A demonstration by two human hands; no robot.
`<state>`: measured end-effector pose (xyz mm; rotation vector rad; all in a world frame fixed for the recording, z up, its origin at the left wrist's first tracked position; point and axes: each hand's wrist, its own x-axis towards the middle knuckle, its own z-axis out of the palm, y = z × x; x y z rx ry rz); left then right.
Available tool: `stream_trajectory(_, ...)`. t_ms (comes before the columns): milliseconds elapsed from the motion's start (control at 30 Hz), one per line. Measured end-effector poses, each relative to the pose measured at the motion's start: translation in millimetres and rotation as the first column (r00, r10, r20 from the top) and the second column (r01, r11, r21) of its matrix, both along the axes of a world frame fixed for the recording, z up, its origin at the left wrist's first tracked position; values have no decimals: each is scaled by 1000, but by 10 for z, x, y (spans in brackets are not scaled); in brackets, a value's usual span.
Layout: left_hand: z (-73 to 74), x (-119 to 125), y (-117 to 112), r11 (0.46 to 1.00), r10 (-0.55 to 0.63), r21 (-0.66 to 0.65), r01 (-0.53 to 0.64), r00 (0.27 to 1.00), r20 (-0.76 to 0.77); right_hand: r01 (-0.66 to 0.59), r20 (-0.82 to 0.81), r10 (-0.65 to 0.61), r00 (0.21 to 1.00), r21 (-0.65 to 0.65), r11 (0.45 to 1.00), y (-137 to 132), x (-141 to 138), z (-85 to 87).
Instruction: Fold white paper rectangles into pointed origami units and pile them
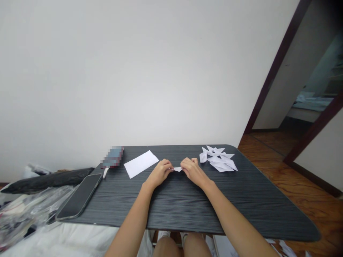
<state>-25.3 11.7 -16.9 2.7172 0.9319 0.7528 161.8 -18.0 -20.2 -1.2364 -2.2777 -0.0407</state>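
Note:
A small folded piece of white paper point(177, 169) lies on the dark grey table point(187, 203), pinched from both sides. My left hand point(160, 173) closes its fingers on the piece's left end. On the right end, my right hand point(191, 169) is closed as well. A flat sheet of white paper point(140, 163) rests just left of my left hand. To the right of my right hand sits a pile of several folded white paper triangles point(218, 158).
A dark phone point(79, 196) lies face up at the table's left edge, with a small blurred object point(113, 157) behind it. Bags and a long dark item point(45, 180) clutter the left side. A doorway point(308, 107) and wooden floor are at right.

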Motion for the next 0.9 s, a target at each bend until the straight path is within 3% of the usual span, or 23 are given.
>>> stream_trajectory(167, 10, -4, -19, 999, -45, -24, 44, 998, -33, -87, 32, 88, 996, -49, 995, -26, 0, 34)
stream_trajectory(333, 24, 2, -42, 999, -36, 37, 38, 999, -39, -93, -1, 93, 996, -2, 996, -48, -8, 59)
stream_trajectory(567, -30, -22, -7, 995, -28, -102, 24, 999, -33, -93, -137, 70, 988, -171, 981, -15, 10, -48)
stream_trajectory(700, -85, -37, 75, 990, 67, -126, -66, 998, 4, -63, -232, 12, 973, -213, 975, 56, 14, -99)
stream_trajectory(900, -164, -14, 149, 949, 249, -209, -238, 968, 26, 87, -265, -155, 952, -250, 964, 192, 20, -220)
